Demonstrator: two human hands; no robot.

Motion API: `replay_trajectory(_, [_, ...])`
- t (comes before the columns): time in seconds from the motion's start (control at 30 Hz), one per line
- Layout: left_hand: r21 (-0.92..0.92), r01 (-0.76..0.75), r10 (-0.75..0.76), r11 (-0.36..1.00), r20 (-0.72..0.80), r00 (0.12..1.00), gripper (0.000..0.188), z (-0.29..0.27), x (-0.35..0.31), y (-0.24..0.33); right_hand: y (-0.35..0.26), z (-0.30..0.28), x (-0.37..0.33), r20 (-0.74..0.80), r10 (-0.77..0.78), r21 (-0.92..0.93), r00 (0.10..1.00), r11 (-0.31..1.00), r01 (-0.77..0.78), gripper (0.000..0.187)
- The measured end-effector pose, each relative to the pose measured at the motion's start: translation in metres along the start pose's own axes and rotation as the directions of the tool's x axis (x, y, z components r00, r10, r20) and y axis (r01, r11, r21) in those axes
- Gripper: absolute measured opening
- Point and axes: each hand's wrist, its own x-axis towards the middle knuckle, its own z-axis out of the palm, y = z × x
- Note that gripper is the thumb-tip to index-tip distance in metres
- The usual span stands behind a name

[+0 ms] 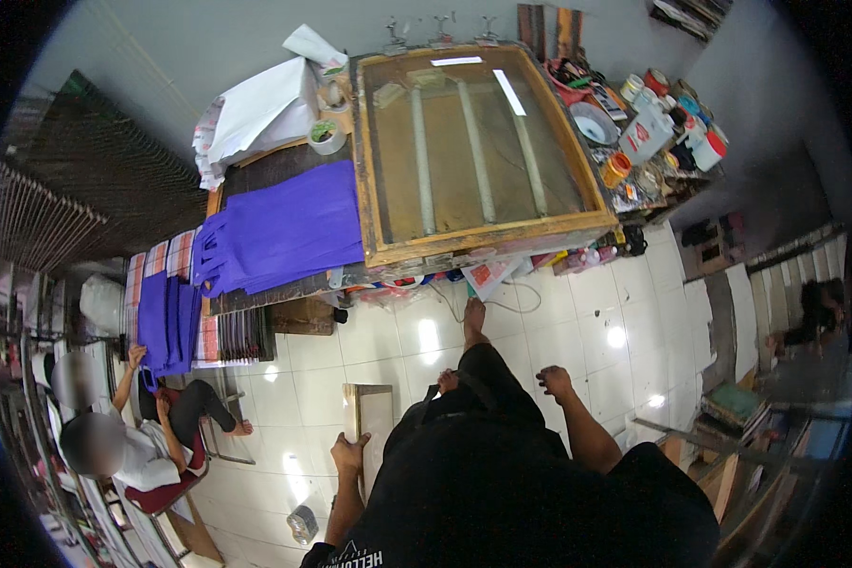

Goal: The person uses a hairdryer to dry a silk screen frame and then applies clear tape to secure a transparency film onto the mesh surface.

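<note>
My left hand (347,452) grips the edge of a wooden frame (353,409) with a pale panel, held low beside my left leg above the tiled floor. Its fingers wrap the wood, partly hidden behind it. My right hand (556,381) hangs away from my body on the right, over the floor. Its fingers are loosely bent and slightly apart, and nothing shows in them. Ahead of me a large wood-framed glass-topped light table (450,161) stands against the wall. Purple fabric bags (289,227) lie in a stack to its left.
Bottles and jars (648,133) crowd the bench at the far right. Paper (265,109) and a tape roll (327,137) lie behind the bags. At left, a person (156,440) sits by more purple bags (168,322). A cable (516,308) crosses the floor. Wooden frames (729,488) stand at right.
</note>
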Motion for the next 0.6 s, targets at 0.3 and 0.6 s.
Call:
replay_trajectory(0.3, [0.137,0.025,-0.002,0.990,-0.166,0.986,0.095,-0.075,-0.043,0.100,0.051,-0.033,0.081,0.188,-0.163,-0.290,0.968,0.933,0.214,0.025])
replay_trajectory(0.6, [0.164,-0.142,0.167,0.976,-0.147,0.975,0.078,-0.116,-0.088,0.181,-0.157,-0.009,0.030,0.016,-0.354,-0.234,0.935,0.908,0.348,0.034])
